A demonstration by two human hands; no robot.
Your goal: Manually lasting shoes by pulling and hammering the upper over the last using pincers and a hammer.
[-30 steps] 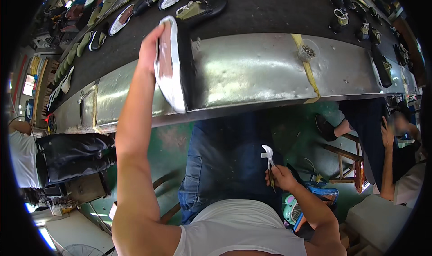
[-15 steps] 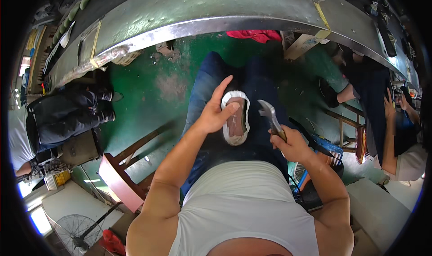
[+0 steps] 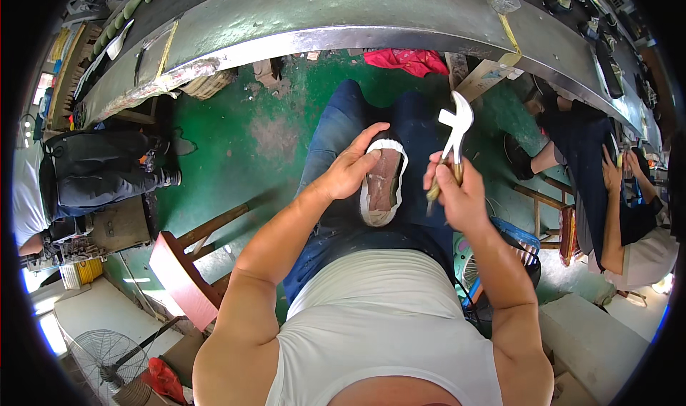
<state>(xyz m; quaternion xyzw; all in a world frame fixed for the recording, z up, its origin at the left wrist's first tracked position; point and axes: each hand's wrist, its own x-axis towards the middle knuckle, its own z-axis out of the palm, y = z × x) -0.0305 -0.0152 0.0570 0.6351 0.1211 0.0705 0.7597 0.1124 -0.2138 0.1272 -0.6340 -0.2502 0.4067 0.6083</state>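
A shoe upper (image 3: 384, 188) lies sole side up over my thighs, with a brown insole showing inside a white gathered rim. My left hand (image 3: 348, 170) grips its left side, thumb on the insole and fingers around the far end. To the right of the shoe, my right hand (image 3: 464, 195) is closed around the handles of metal lasting pincers (image 3: 458, 124). Their curved head points up and away from me, with a stubby hammer lug toward the left. The pincers are apart from the shoe. My fingers partly hide the handles.
A long metal-topped bench (image 3: 321, 13) runs across the far side, with red cloth (image 3: 407, 61) beneath. A pink-topped stool (image 3: 180, 281) stands left, a wire fan (image 3: 107, 363) lower left. People sit at both sides; a small blue-framed fan (image 3: 514, 238) is near my right elbow.
My right hand has raised the pincers slightly, their head now swung upward and away from me. The shoe and my left hand have shifted a little to the right.
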